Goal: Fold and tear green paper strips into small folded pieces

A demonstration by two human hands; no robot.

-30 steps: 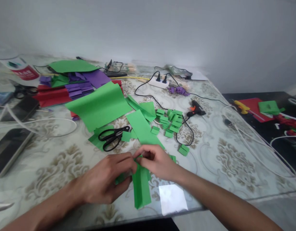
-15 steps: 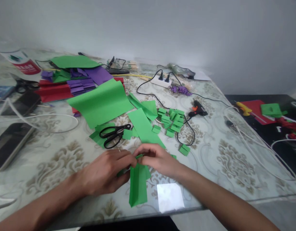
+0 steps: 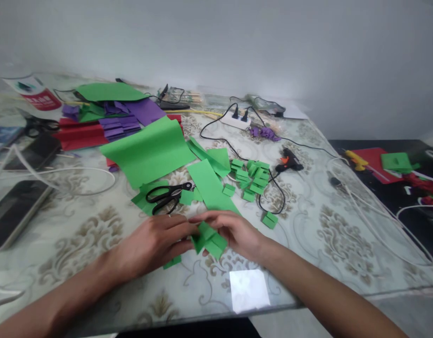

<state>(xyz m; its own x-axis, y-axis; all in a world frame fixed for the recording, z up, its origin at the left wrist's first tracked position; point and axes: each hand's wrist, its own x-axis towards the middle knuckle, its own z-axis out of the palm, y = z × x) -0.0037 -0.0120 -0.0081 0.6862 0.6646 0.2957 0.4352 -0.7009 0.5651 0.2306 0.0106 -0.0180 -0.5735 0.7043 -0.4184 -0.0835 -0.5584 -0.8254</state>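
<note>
Between my two hands is a folded piece of green paper, held low over the table near its front edge. The fingers of my left hand pinch its left side. My right hand grips it from behind and the right, with some fingertips hidden by the paper. A bit of green paper shows under my left hand. Just beyond my hands lie black-handled scissors and a flat green paper strip. Several small folded green paper pieces are heaped to the right of the strip.
A glue gun with a black cord lies right of the heap. Behind are a white power strip and a large green sheet. Phones and white cables lie at left. A white reflection shows near the front edge.
The green paper strip that hung long toward the table's front edge is now folded up and turned between my fingers. My right hand has shifted slightly; scissors and heap stay put.
</note>
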